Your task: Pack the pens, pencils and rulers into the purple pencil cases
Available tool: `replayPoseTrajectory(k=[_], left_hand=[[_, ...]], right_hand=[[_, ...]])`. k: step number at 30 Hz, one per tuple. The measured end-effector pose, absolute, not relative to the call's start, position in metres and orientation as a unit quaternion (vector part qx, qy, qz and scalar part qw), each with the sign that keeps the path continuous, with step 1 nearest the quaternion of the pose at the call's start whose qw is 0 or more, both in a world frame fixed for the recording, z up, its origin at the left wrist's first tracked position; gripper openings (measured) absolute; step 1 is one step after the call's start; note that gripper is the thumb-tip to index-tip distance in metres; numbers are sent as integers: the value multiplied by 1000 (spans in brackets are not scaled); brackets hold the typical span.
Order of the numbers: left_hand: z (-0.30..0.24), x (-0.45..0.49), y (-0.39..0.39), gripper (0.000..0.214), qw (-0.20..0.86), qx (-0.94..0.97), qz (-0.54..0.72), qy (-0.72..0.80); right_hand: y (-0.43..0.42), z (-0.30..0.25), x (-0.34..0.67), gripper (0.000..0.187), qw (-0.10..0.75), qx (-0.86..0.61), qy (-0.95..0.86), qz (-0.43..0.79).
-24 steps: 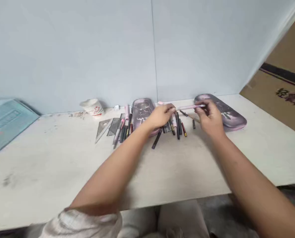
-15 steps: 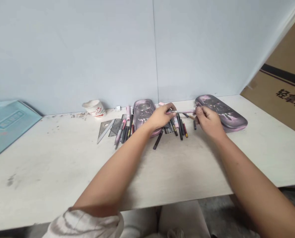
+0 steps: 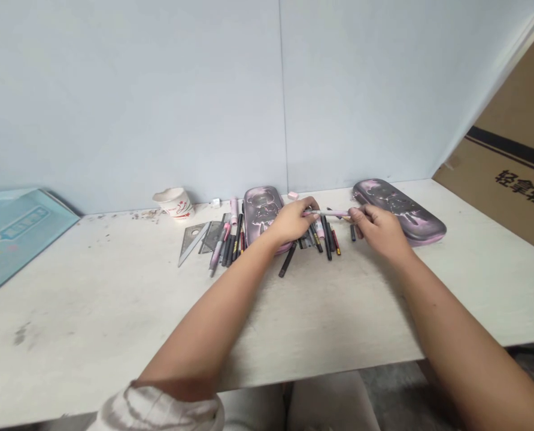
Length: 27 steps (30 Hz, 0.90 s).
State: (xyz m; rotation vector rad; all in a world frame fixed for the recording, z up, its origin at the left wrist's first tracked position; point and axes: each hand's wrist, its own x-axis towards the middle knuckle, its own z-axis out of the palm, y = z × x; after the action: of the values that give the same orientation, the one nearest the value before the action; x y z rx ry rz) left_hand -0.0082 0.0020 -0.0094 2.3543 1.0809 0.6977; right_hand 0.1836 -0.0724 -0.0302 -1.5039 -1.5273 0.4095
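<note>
Pinching a pink pen (image 3: 332, 213) by its two ends, the left hand (image 3: 294, 222) and the right hand (image 3: 381, 230) hold it level just above a heap of loose pens (image 3: 327, 237) at the middle of the frame. Each grip is closed on the pen, thumb against fingertips. One purple pencil case (image 3: 258, 208) lies partly under the left hand, and another (image 3: 404, 209) lies just right of the right hand. Left of centre on the tabletop (image 3: 114, 299) are two set squares (image 3: 197, 235) and a paper cup (image 3: 173, 203).

Partitioned desk workstation.
White surface (image 3: 114, 311) against pale wall panels (image 3: 159, 90); scattered pens (image 3: 231, 239), set squares (image 3: 190, 239), cardboard box (image 3: 509, 185) alongside.
</note>
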Motion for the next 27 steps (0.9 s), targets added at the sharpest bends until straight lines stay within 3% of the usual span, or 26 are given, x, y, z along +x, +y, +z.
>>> replayPoseTrajectory(k=[7, 14, 20, 23, 27], left_hand=[[-12, -9, 0, 15, 203, 865, 236, 394], [7, 16, 20, 47, 57, 929, 100, 353], [-2, 59, 38, 41, -15, 952, 38, 304], [-8, 59, 36, 43, 12, 952, 47, 303], [6, 30, 31, 40, -8, 928, 110, 355]], right_hand=[[-70, -32, 188, 32, 448, -603, -639, 165], [-71, -34, 174, 48, 318, -682, -659, 14], [-71, -35, 163, 50, 159, -752, -640, -27], [-69, -33, 166, 52, 173, -744, -644, -43], [-67, -35, 191, 42, 242, -745, -598, -169]])
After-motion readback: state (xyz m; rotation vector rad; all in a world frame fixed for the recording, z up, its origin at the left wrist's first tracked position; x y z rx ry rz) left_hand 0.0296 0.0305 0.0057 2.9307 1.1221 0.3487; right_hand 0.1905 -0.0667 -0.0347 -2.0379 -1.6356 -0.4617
